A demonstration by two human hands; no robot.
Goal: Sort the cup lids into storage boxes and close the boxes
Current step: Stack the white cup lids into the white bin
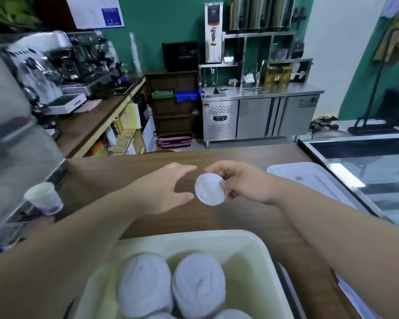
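Note:
My right hand pinches a white cup lid above the wooden counter, its face turned toward me. My left hand hovers just left of the lid with fingers spread and relaxed, holding nothing. Close to me stands a pale storage box, open, with several stacks of white lids inside. The box's white cover lies flat on the counter to the right of my right hand.
A paper cup stands at the counter's left edge beside a metal machine. A glass display case borders the counter on the right. Behind are an espresso machine and a steel fridge counter.

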